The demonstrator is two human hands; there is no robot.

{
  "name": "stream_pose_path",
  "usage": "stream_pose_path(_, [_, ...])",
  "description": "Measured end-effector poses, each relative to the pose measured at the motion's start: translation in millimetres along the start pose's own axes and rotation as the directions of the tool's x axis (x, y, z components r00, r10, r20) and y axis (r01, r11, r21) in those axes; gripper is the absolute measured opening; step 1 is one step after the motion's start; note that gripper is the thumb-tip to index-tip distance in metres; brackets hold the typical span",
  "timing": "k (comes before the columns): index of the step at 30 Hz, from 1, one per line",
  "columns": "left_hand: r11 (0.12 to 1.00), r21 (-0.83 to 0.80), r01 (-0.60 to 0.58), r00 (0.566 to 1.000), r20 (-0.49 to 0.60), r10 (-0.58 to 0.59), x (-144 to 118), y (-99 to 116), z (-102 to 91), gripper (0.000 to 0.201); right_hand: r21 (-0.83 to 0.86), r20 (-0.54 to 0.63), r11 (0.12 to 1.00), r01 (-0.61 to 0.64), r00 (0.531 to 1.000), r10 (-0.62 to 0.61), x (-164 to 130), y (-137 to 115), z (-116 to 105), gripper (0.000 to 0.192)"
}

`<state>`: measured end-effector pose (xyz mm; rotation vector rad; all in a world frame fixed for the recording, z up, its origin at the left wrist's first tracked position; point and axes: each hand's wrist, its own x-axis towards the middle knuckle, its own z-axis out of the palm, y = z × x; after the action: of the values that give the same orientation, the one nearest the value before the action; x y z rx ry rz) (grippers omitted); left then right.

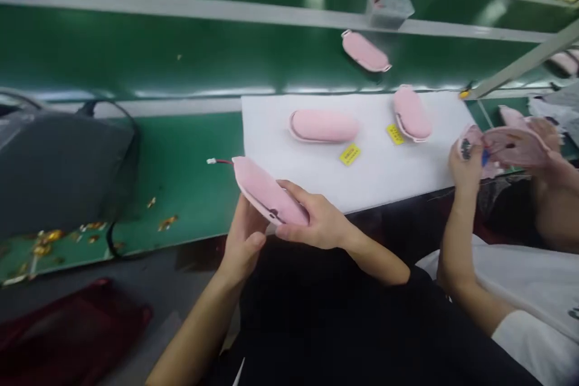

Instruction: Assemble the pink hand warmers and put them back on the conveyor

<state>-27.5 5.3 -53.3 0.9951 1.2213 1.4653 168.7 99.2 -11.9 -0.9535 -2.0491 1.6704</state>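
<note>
A pink shell [269,194] is held over the near edge of the green bench [190,169], at about six o'clock in the view, clamped between both of the person's hands. The left hand [244,241] is cupped beneath it with the thumb curled against the lower edge, apparently as a support from below, while the right hand [316,223] is closed over its near end, the forefinger laid along the top, so that the shell is kept tilted with its open rim turned toward the person. A thin red wire with a small white plug [216,161] sticks out of the far end at about nine o'clock and hangs free of the fingers, probably left clear so that it is not pinched. On a white mat [375,181] just beyond, at about twelve o'clock, two more pink shells are laid face down, one [323,126] near the middle and one [411,113] toward one o'clock, with two yellow tags [350,154] between them; they seem to be set within easy reach. A further pink shell [365,51] lies on the green belt behind. At three o'clock a co-worker's hands [465,160] are closed on similar pink parts [515,146].
</note>
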Motion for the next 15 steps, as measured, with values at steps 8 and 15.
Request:
stream_pose_path(8, [0.987, -0.047, 0.157, 0.971, -0.177, -0.162, -43.6, -19.4, -20.1, 0.094, -0.196, 0.122, 0.980, -0.041, 0.990, 0.066, -15.6, 3.1, 6.6, 0.055])
stream_pose_path(15, [0.971, 0.159, 0.181, 0.976, -0.154, -0.157, -37.3, 3.0, -25.9, 0.070, -0.597, -0.238, 0.788, -0.150, 0.971, 0.004, -0.6, 8.8, -1.6, 0.056])
